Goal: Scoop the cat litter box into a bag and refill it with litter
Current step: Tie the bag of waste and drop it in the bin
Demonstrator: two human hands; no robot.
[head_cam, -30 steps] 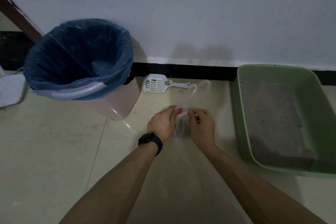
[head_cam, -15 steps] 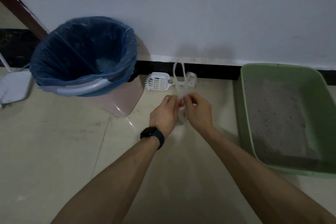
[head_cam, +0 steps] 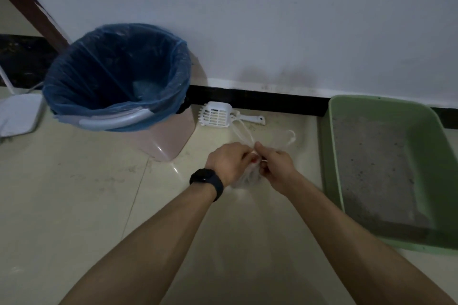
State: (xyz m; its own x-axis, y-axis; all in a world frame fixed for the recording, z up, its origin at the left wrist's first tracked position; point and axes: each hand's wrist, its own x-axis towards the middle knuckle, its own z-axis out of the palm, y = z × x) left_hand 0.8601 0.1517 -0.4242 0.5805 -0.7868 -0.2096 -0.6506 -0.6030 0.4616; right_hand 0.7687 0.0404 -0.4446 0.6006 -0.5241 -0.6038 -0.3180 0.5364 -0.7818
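Clear bag (head_cam: 247,177) largely hidden between left hand (head_cam: 229,162) and right hand (head_cam: 277,163); both pinched on its neck. Contents indistinct. One litter box (head_cam: 332,156), right, edge cropped. One scoop (head_cam: 218,115).

1. Both bare forearms reach forward from the bottom edge and converge toward the middle.
2. The left hand (head_cam: 229,162) is curled, knuckles up, with a dark watch (head_cam: 207,182) on its wrist.
3. The right hand (head_cam: 275,164) is curled too, fingertips almost touching the left's.
4. Both seem pinched shut on thin plastic, though blur hides the exact grip.
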